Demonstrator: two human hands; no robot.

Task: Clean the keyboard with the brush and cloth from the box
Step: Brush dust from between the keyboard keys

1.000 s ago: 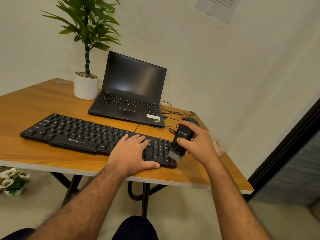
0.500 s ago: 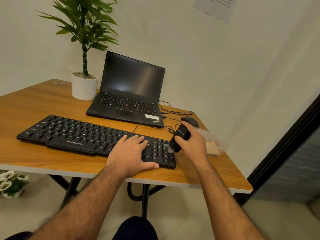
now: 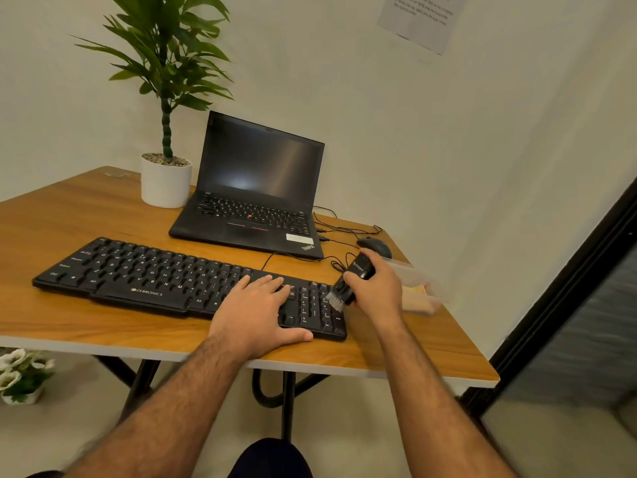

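A black keyboard [image 3: 144,274] lies across the wooden desk [image 3: 58,326] near its front edge. My left hand [image 3: 256,313] rests flat on the keyboard's right part, fingers straight. My right hand [image 3: 377,289] grips a black brush [image 3: 351,281] by its handle. The brush's grey bristles touch the number pad at the keyboard's right end. Behind my right hand stands a clear plastic box [image 3: 422,291] with something pale yellow inside, partly hidden by the hand.
An open black laptop [image 3: 256,188] stands behind the keyboard, with a potted plant [image 3: 165,181] to its left. A black mouse [image 3: 374,246] and loose cables [image 3: 337,229] lie at the back right. A small flower pot [image 3: 20,377] sits on the floor at the left.
My right hand brought the brush from the keyboard's front right corner up to the number pad, and the bristles now sit a little lower on the keys. My left hand stayed put.
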